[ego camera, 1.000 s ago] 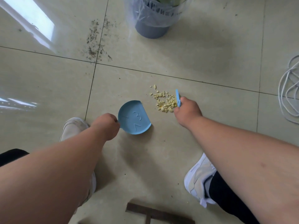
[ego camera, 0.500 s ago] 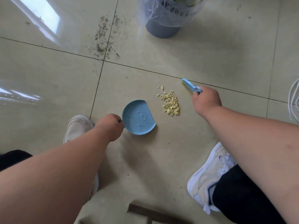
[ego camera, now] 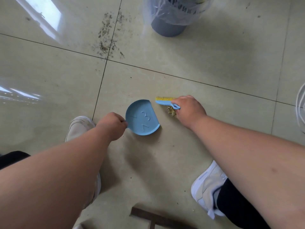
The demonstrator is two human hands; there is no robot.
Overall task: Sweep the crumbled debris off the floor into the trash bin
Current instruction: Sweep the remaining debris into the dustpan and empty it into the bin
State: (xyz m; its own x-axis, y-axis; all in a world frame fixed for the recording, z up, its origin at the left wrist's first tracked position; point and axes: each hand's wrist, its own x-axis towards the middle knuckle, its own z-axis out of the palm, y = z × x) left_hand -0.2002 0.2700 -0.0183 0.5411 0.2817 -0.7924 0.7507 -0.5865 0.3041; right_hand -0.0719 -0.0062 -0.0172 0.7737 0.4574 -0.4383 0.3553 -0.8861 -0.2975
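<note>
A small blue dustpan (ego camera: 142,119) lies flat on the tiled floor, its straight open edge facing right. My left hand (ego camera: 111,125) grips its handle at the pan's left side. My right hand (ego camera: 188,110) holds a small blue brush with yellow bristles (ego camera: 164,100), lying just past the pan's upper right corner. A little pile of yellowish crumbled debris (ego camera: 171,111) shows under my right hand, mostly hidden by it, a short way right of the pan. The grey trash bin (ego camera: 168,28) with a clear plastic liner stands at the top of the view.
Dark specks of dirt (ego camera: 109,37) are scattered along the tile joint at the upper left. My two white shoes (ego camera: 208,187) stand on either side below. A white cable (ego camera: 301,108) coils at the right edge. A dark wooden piece (ego camera: 148,217) lies at the bottom.
My right hand has brought the brush left and down over the debris pile, which is now mostly hidden. The dustpan and my left hand have stayed in place.
</note>
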